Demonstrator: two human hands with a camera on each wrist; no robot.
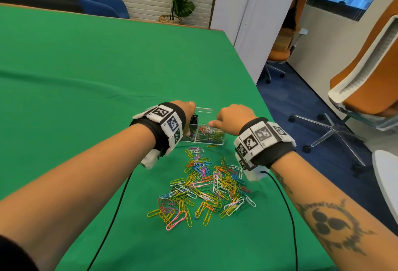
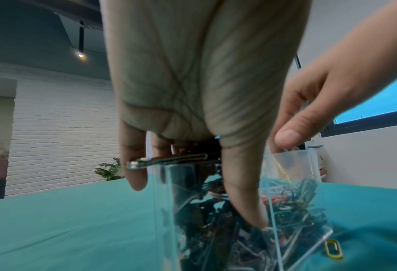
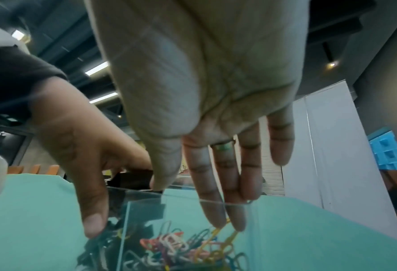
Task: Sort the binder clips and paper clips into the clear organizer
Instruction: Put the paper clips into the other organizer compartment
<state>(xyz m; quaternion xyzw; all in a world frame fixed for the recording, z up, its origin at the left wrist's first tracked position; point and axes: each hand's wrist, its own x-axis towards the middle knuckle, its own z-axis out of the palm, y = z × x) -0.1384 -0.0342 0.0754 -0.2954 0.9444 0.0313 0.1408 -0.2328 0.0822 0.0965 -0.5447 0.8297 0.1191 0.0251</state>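
Note:
A clear two-part organizer (image 1: 221, 141) stands on the green cloth. Its left part holds black binder clips and its right part holds coloured paper clips (image 1: 210, 132). My left hand (image 1: 190, 117) is over the left part and grips a black binder clip (image 1: 195, 119) by its silver handle (image 2: 169, 161). My right hand (image 1: 226, 115) reaches into the right part with straight fingers (image 3: 213, 207). Yellow paper clips (image 3: 220, 232) hang just under those fingertips. A large pile of coloured paper clips (image 1: 206, 186) lies in front of the organizer.
One yellow paper clip (image 2: 333, 252) lies loose by the organizer's near corner. Two black cables (image 1: 286, 206) run from my wrists towards me. The table's right edge (image 1: 277, 130) is close to my right hand. Orange office chairs (image 1: 370, 81) stand beyond it.

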